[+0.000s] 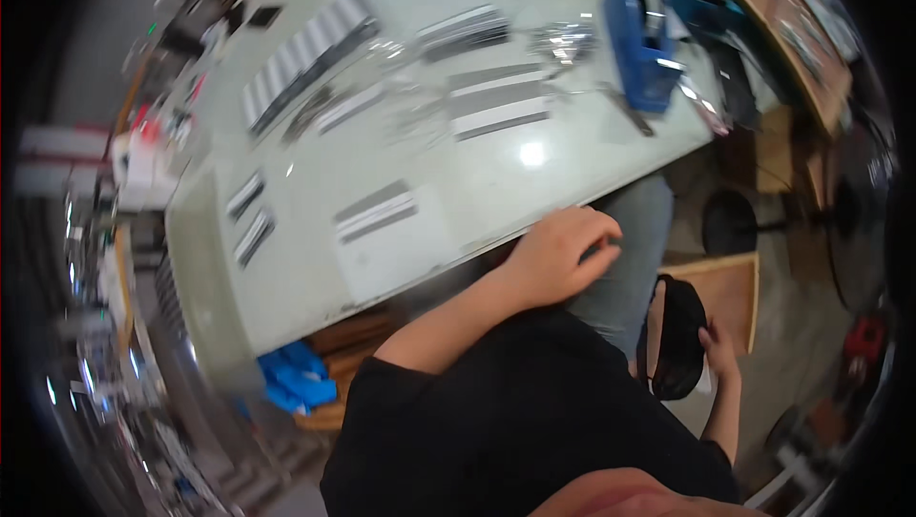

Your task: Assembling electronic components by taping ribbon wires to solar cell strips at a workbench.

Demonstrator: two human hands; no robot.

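Two short striped pieces (pixel 254 236) lie leftmost on the pale table (pixel 315 169) I'm watching. Next I see a grey-striped piece (pixel 378 213) on a white sheet (pixel 391 264), then the left hand (pixel 563 252) by the near edge, loosely curled; whether it grips anything, I can't tell. Farther right, a black rounded thing (pixel 681 338) meets the right hand's (pixel 719 343) half-bent fingers; I can't tell whether they hold it.

hands (pixel 556 259): 2 | rounded black object (pixel 679 341): 1 | blue container (pixel 627 50): 1 | white sheet (pixel 396 258): 1 | small striped pieces (pixel 254 237): 2
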